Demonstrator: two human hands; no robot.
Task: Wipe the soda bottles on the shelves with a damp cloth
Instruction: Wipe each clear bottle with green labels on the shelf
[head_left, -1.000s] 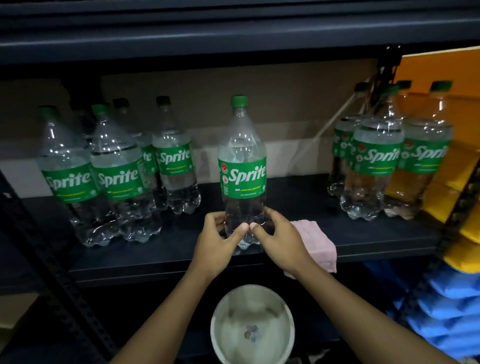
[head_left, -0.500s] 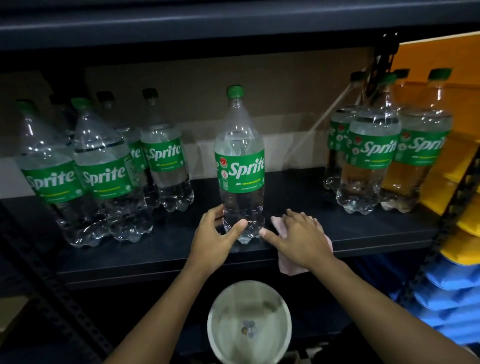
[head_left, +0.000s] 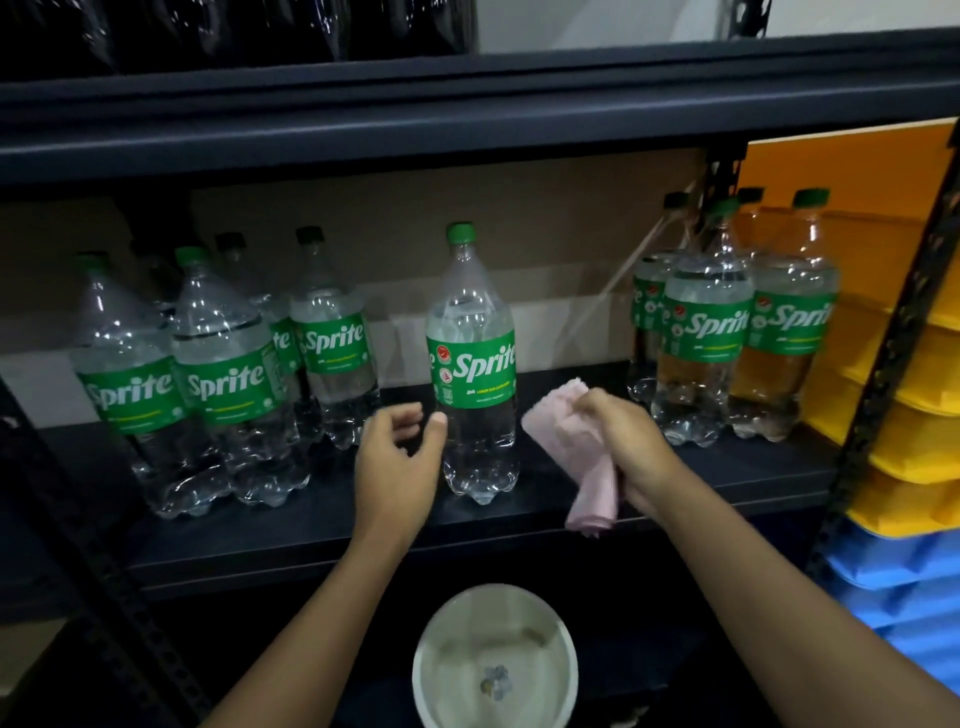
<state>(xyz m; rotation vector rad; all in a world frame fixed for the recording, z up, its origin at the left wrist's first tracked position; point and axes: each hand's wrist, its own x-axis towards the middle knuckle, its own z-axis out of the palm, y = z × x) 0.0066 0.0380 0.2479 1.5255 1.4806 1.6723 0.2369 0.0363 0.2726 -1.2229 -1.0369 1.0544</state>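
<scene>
A clear Sprite bottle with a green cap and label stands alone in the middle of the dark shelf. My left hand hovers just left of its lower body with loosely curled fingers, the thumb near or touching the bottle. To the right of the bottle, my right hand grips a pink cloth, lifted off the shelf with one end hanging down. Several more Sprite bottles stand grouped at the left. Another group of Sprite bottles stands at the right.
A white bowl with water sits below the shelf, between my forearms. Stacked yellow bins and blue bins fill the right side behind a black upright post. A dark upper shelf hangs overhead.
My right hand has picked the pink cloth up off the shelf and now holds it raised. My left hand has loosened from the bottle's base. The view has tilted upward.
</scene>
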